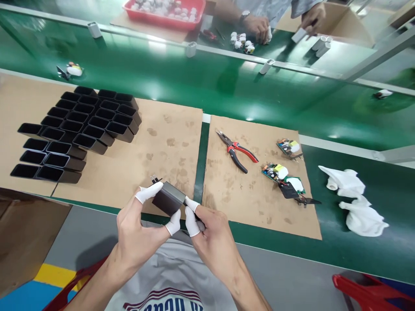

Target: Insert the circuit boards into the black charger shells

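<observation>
A dark grey charger housing [167, 198] with metal prongs at its far end is held over the near table edge. My left hand [139, 226] pinches it with white finger cots on thumb and forefinger. My right hand [207, 233], also in finger cots, grips its near right end. Both hands are closed on it.
Several empty black housings [76, 129] lie in rows on the left cardboard sheet [152, 147]. The right sheet carries red-handled pliers [238, 152] and circuit boards [283, 175]. White gloves [355, 201] lie at right. Across the green belt [194, 82], another person's hands [259, 28] work beside a red tray [164, 13].
</observation>
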A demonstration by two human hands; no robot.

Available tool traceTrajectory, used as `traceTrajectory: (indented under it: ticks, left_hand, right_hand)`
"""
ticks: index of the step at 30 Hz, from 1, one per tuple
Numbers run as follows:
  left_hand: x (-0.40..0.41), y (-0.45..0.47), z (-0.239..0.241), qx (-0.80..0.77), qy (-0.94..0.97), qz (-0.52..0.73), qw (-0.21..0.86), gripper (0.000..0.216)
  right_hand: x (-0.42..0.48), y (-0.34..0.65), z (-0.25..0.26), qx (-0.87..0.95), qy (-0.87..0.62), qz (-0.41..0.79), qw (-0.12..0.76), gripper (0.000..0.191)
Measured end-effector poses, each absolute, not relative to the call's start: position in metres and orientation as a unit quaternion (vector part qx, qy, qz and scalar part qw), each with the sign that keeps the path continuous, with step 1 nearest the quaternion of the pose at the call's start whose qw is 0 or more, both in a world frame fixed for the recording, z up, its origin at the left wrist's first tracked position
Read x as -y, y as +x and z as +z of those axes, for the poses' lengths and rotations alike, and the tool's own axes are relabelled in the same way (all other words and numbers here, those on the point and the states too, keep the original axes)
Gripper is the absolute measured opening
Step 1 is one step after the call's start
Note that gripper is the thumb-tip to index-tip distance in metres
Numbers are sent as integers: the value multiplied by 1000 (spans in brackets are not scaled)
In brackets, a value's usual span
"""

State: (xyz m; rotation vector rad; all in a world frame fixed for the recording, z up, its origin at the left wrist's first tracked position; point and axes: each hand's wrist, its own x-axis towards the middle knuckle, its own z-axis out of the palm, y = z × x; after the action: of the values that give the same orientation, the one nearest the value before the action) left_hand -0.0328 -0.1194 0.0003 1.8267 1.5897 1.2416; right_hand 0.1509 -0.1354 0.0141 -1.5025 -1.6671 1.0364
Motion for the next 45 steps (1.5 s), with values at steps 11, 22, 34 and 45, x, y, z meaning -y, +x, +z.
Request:
traceTrajectory:
  ticks: [11, 22, 34, 45]
  left_hand:
    - [103, -32, -8, -562, 366, 435, 601, 62]
    - [104, -21, -2, -501, 277, 441, 692, 65]
    - [114, -16, 9, -539, 415, 461, 570, 57]
    - [124, -14, -2, -563, 643, 453, 253, 58]
  right_hand:
    - [147, 203, 36, 595, -653, 375, 281, 35]
    - [154, 209, 54, 609, -632, 277, 391, 18]
    - [143, 188, 71, 645, -617, 317, 321, 14]
    - [139, 178, 58, 677, -642, 293, 207, 15]
